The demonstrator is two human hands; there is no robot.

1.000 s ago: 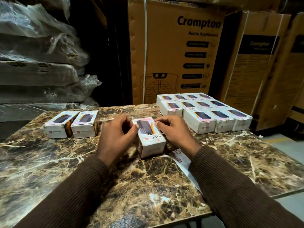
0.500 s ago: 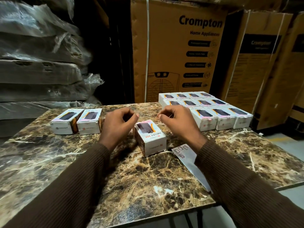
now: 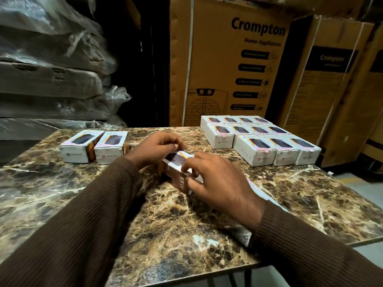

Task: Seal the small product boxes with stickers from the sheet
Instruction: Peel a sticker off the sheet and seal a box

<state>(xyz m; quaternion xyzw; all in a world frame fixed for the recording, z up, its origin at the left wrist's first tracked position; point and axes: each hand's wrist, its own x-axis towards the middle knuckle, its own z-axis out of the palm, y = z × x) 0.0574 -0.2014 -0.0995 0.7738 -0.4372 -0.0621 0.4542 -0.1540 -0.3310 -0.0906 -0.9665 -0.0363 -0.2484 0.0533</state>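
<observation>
A small white product box [image 3: 178,176] lies tilted on the marble table [image 3: 186,224], its brown side facing me. My left hand [image 3: 159,148] grips its far end with curled fingers. My right hand [image 3: 215,183] holds its near right end, fingers on top and thumb on the side. The sticker sheet [image 3: 257,187] lies on the table under my right hand and forearm, mostly hidden. Two white boxes [image 3: 93,148] stand at the left. Several more boxes [image 3: 259,137] sit in rows at the back right.
Large brown Crompton cartons [image 3: 228,59] stand behind the table. Plastic-wrapped flat packs [image 3: 51,69] are stacked at the left. The table's right edge [image 3: 369,237] drops to a grey floor.
Half a second ago both hands hovered off the box. Now both hold it, and it has turned so its brown side faces me.
</observation>
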